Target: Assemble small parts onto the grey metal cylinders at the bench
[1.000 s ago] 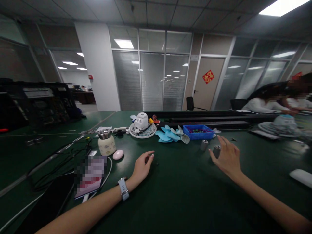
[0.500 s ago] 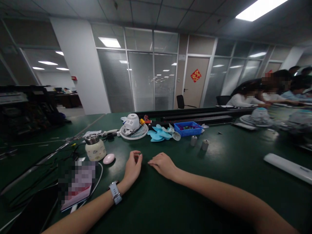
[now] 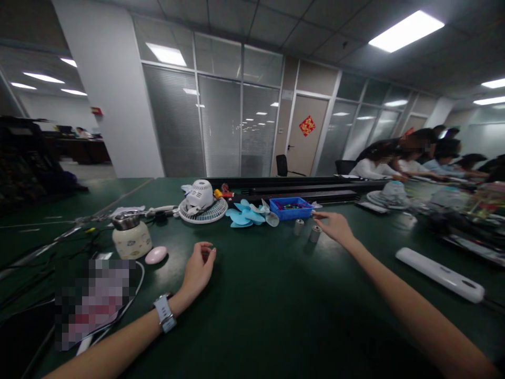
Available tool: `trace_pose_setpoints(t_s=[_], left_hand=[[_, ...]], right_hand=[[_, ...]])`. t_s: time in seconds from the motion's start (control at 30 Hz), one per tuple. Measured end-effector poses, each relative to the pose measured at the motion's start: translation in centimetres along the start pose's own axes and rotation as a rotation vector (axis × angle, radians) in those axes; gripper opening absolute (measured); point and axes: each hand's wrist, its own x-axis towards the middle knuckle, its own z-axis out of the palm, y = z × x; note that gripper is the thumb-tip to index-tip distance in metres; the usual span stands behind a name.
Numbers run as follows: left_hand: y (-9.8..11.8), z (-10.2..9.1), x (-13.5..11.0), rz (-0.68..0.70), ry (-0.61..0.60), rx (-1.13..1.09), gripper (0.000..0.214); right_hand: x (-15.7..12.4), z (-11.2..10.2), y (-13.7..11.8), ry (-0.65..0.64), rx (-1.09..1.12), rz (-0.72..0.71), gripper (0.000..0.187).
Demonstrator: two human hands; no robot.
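My left hand (image 3: 199, 266) rests on the green table (image 3: 268, 295), with a watch on its wrist. Its fingers are curled and the thumb meets a fingertip; whether anything is pinched there I cannot make out. My right hand (image 3: 335, 226) is stretched far forward with its fingers extended, and holds nothing. It lies just right of two small grey cylinders (image 3: 314, 233), close to the nearer one. A blue tray (image 3: 292, 209) of small parts stands right behind them. Left of the tray lie light blue fan blades (image 3: 246, 215) and a white fan motor housing on its grille (image 3: 201, 202).
A cream jar with a metal lid (image 3: 131, 237), a pink oval thing (image 3: 157, 255), a phone (image 3: 92, 300) and cables lie at the left. A long white bar (image 3: 440, 273) lies at the right. Several people (image 3: 394, 158) sit at the far right end.
My right hand left its place beside the left hand and reached forward to the two cylinders. The left hand stayed curled in place. The view swung to the right.
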Motion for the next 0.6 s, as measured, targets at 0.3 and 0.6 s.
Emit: trace_pose_setpoints(t_s=[0.3, 0.6], left_hand=[[-0.1, 0.0, -0.1, 0.014, -0.021, 0.029, 0.041], [0.4, -0.1, -0.3, 0.009, -0.044, 0.031, 0.040]], right_hand=[[-0.2, 1.3, 2.7, -0.106, -0.088, -0.021, 0.036], [-0.4, 1.6, 2.6, -0.098, -0.111, 0.036, 0.031]])
